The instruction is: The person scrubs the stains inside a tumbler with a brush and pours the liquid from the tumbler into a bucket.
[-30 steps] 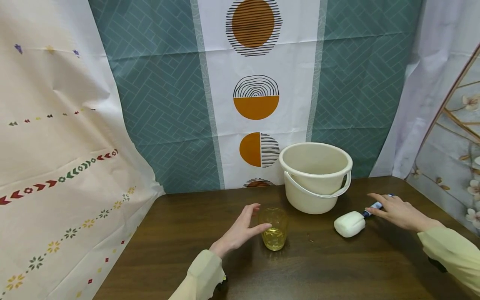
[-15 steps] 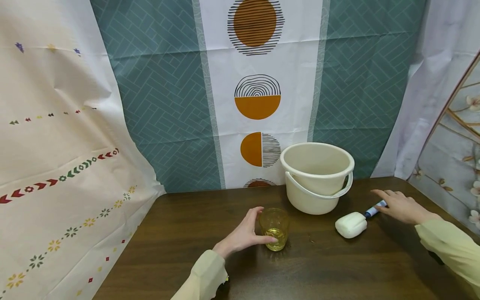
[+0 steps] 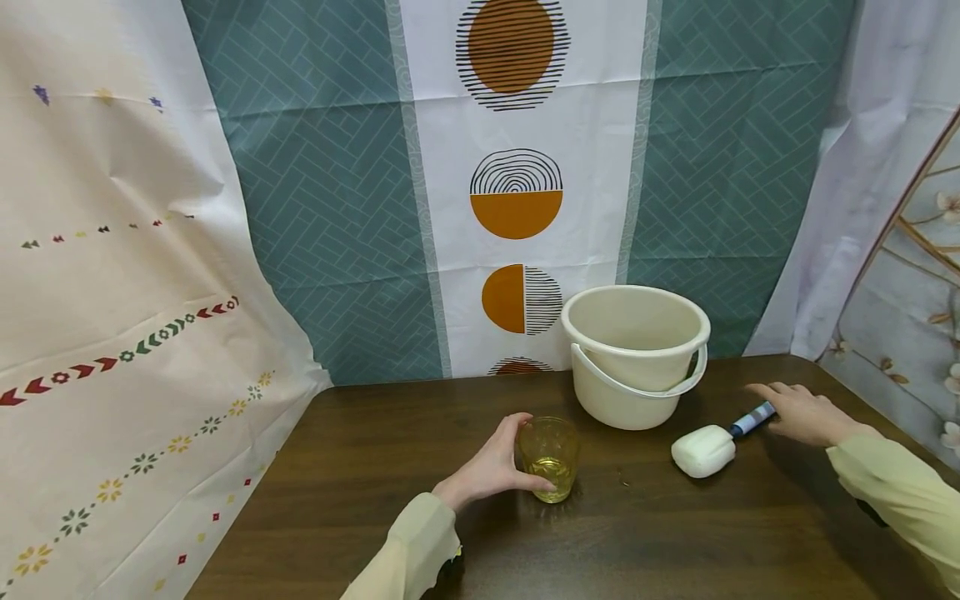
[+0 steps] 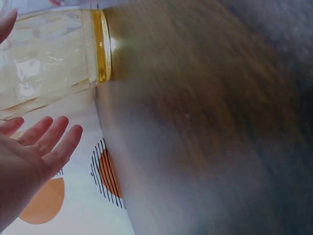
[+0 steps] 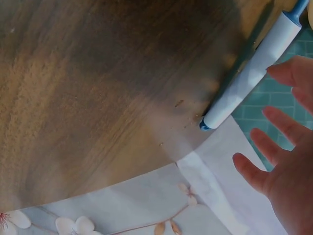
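A yellow-tinted drinking glass (image 3: pixel 553 450) with some clear liquid low in it stands upright on the table. My left hand (image 3: pixel 487 468) is at its left side, thumb in front and fingers toward the back. In the left wrist view, the fingers of that hand (image 4: pixel 34 156) are spread and a gap shows between them and the glass (image 4: pixel 54 58). A bottle brush with a white sponge head (image 3: pixel 703 451) lies at the right. My right hand (image 3: pixel 810 415) hovers over the end of its handle (image 5: pixel 254 73), fingers extended, thumb tip close to it; contact is unclear.
A cream bucket (image 3: pixel 626 400) with its handle hanging down in front stands at the back, between the glass and the brush. Patterned cloths (image 3: pixel 322 208) hang behind and at both sides of the dark wooden table (image 3: pixel 637 542). Small crumbs lie on it.
My left hand has moved right and closer around the glass, its thumb now in front of it. The right hand has shifted slightly right, baring more of the brush handle.
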`<state>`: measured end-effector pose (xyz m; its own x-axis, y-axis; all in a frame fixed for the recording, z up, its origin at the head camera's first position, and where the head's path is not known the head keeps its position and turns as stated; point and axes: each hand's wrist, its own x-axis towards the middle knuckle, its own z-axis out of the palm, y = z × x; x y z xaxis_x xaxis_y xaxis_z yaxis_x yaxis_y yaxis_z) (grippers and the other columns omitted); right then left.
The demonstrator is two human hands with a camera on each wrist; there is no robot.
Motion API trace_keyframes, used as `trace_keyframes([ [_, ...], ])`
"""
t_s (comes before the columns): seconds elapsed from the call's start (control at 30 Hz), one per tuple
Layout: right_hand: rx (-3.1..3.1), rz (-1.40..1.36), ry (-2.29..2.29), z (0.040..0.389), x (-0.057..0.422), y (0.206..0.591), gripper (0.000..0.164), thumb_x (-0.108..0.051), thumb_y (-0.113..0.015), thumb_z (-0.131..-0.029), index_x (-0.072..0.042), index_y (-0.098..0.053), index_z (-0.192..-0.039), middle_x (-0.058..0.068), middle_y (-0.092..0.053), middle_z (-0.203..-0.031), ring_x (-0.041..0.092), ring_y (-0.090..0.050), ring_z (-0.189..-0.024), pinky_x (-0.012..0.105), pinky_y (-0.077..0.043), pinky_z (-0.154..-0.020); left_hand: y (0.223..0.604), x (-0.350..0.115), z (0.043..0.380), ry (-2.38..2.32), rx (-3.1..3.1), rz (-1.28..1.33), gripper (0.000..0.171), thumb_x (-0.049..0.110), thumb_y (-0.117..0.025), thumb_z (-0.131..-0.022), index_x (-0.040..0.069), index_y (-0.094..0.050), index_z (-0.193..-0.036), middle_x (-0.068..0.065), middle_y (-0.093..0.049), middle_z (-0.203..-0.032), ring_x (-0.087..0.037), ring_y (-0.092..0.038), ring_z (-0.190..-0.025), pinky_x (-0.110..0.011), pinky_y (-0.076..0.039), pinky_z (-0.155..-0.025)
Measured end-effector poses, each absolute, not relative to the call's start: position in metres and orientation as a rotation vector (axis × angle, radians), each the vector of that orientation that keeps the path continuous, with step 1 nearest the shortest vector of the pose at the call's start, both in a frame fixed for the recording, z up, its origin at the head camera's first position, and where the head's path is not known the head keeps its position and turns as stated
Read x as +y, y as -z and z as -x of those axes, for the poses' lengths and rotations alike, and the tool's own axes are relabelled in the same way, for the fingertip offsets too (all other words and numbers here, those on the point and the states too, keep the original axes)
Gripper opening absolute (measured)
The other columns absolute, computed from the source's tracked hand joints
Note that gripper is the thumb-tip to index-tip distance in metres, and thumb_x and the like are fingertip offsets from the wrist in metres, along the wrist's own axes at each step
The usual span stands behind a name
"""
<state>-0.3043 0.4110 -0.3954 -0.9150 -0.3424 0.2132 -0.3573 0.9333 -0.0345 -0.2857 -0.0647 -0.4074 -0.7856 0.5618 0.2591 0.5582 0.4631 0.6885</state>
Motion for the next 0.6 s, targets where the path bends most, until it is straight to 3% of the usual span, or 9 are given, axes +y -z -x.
trace_keyframes([
  [0.27, -2.881, -0.568, -0.059, 0.306, 0.411, 0.403, 0.054, -0.001, -0.075, -0.063, 0.003, -0.051, -0.111, 0.029, -0.05, -0.102, 0.049, -0.047, -0.087, 0.057, -0.039, -0.056, 0.413, -0.062, 0.29, -1.265, 2.657, -1.039, 0.093, 0.037, -0.083, -0.062, 0.004, -0.03, -0.131, -0.011, -0.04, -0.123, -0.026, -0.042, -0.112, -0.037, -0.034, -0.091],
  [0.6, -2.885, -0.584, -0.073, 0.309, 0.405, 0.408, 0.055, 0.003, -0.076, -0.061, 0.003, -0.052, -0.11, 0.029, -0.051, -0.102, 0.05, -0.047, -0.089, 0.058, -0.039, -0.058, 0.413, -0.058, 0.291, -1.325, 2.618, -0.961, 0.091, 0.038, -0.083, -0.061, 0.008, -0.032, -0.13, -0.003, -0.043, -0.122, -0.02, -0.042, -0.111, -0.036, -0.034, -0.09],
])
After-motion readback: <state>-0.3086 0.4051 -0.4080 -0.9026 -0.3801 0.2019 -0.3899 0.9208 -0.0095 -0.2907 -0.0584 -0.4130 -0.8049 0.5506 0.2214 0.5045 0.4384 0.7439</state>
